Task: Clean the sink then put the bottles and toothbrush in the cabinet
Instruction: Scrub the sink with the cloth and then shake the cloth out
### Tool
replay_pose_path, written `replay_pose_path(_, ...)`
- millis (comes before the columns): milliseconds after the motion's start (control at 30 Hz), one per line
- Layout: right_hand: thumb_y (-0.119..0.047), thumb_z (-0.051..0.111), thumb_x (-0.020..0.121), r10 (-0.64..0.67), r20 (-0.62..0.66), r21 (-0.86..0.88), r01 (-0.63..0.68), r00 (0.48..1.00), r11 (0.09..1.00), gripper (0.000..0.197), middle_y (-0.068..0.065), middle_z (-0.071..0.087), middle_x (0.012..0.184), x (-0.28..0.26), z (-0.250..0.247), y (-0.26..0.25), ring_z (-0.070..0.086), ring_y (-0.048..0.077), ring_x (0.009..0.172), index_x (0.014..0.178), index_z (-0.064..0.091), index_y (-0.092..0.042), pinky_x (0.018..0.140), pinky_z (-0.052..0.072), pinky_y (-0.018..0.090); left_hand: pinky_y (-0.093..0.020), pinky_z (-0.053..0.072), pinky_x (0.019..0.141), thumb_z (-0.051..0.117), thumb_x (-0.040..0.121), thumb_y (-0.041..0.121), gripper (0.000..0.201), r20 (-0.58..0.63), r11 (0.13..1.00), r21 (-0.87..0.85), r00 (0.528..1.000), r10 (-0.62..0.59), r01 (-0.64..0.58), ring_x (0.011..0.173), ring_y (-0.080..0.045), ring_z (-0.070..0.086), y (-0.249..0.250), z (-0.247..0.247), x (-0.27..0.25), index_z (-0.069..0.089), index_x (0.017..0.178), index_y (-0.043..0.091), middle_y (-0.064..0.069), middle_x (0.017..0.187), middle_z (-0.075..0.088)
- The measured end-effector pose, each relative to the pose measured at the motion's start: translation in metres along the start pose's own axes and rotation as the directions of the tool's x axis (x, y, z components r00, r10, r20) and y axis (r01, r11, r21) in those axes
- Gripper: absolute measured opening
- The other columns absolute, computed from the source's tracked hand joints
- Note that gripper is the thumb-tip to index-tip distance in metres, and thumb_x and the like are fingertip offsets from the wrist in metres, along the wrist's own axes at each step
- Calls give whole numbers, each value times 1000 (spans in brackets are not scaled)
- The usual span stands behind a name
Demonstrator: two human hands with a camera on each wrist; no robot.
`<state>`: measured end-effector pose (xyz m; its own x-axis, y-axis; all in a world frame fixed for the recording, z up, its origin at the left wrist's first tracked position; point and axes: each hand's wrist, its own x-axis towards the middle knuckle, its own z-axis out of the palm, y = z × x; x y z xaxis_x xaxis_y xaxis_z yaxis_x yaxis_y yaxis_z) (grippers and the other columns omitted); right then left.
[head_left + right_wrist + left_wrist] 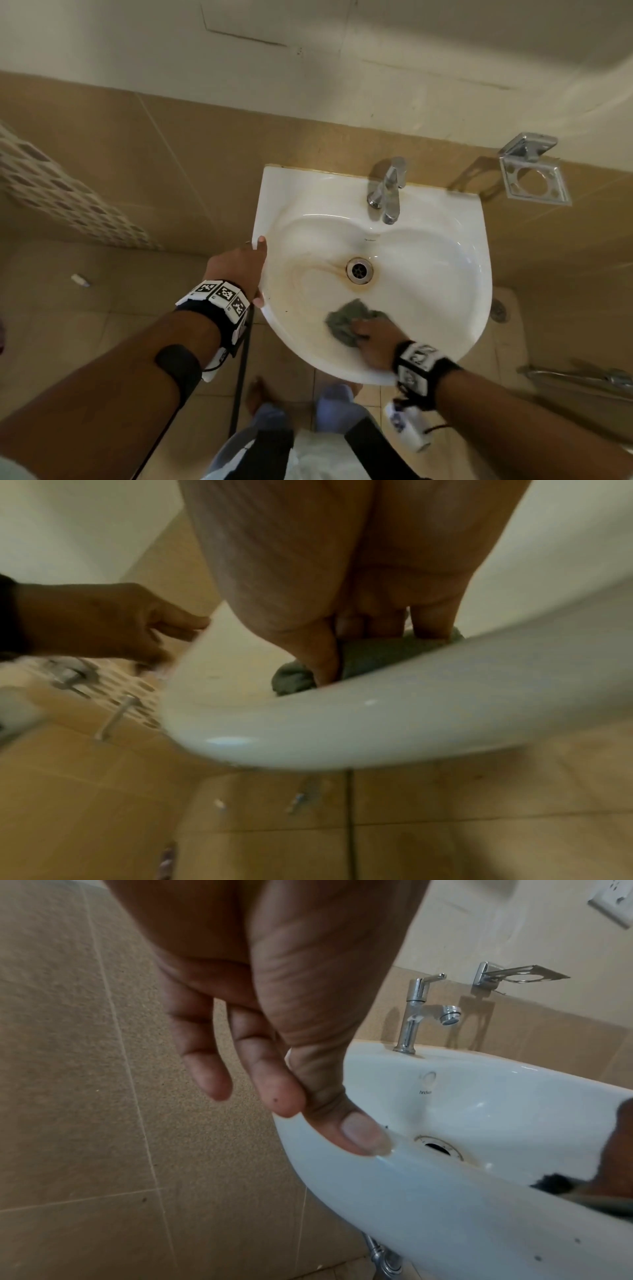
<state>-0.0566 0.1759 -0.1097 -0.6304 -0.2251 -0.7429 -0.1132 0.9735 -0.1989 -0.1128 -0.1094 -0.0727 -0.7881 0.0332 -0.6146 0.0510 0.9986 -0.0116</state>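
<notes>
— Where is the cloth?

— It is low in the sink, on the near side, a bit this side of the drain. The right hand is pressing down on it. The thumb and fingers curl over the top and grip it in a bunch.

— Is it hard to hold?

— I think not. It looks soft and floppy, and light. It squashes up in the hand. Grabbing it in the middle, all bunched, seems best, so no loose end drags. If it is wet, it may slide fast on the smooth bowl.

— And the sink? Can it move?

— It looks heavy and hard, and fixed to the wall. It is shiny, so I guess it is slippery. The left hand holds the left rim, thumb on top of the edge and fingers down the outside. That rim is a good place to hold on.

— What does the cloth look like?

— Grey-green and crumpled. The sink is white, with a brown-orange stain around the drain and a ring of it up the left side of the bowl.

— Anything else?

— A shiny tap at the far edge, and a metal holder on the wall, far right. I see no bottles or toothbrush here.
</notes>
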Motion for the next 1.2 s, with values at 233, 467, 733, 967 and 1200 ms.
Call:
replay_pose_path(233,-65,32,79,56,-119,-220,-82,991,972,66,6,64,123,98,-55,24,59,32,117,114,66,-22,104,43,51,-42,54,84,87,71,38,125,-4,999,29,1000,-14,15,117,-28,59,5,-1,0,0,158,15,-9,141,47)
replay_pose_path(467,-23,36,102,-223,50,-375,225,974,899,51,19,24,160,100,-26,-87,22,38,147,150,34,-5,122,16,47,-46,54,88,87,71,35,124,-4,1000,-30,1000,-3,3,122,-29,57,0,-2,-5,0,158,17,-7,145,45)
replay_pose_path(733,-50,72,73,319,-269,9,-329,909,944,53,7,66,126,118,-39,64,65,19,114,121,69,-28,87,50,21,-44,55,86,86,73,32,122,-2,997,-77,1000,-19,19,119,-27,58,-1,0,-4,-1,158,22,-3,145,45)
replay_pose_path(967,-50,56,77,88,-97,273,-59,991,960,74,15,49,144,139,-46,-69,46,34,134,140,50,-14,114,33,43,-42,55,80,83,73,27,118,-31,997,-73,999,-33,31,116,-28,59,0,2,-4,2,158,22,-4,144,45)
replay_pose_path(1200,-32,60,94,-83,-196,493,172,977,853,50,6,55,141,117,-55,-80,52,29,127,143,51,-31,104,37,24,-45,56,83,85,71,26,120,-1,995,-86,999,-52,52,118,-30,59,1,0,-3,2,158,23,-4,148,41)
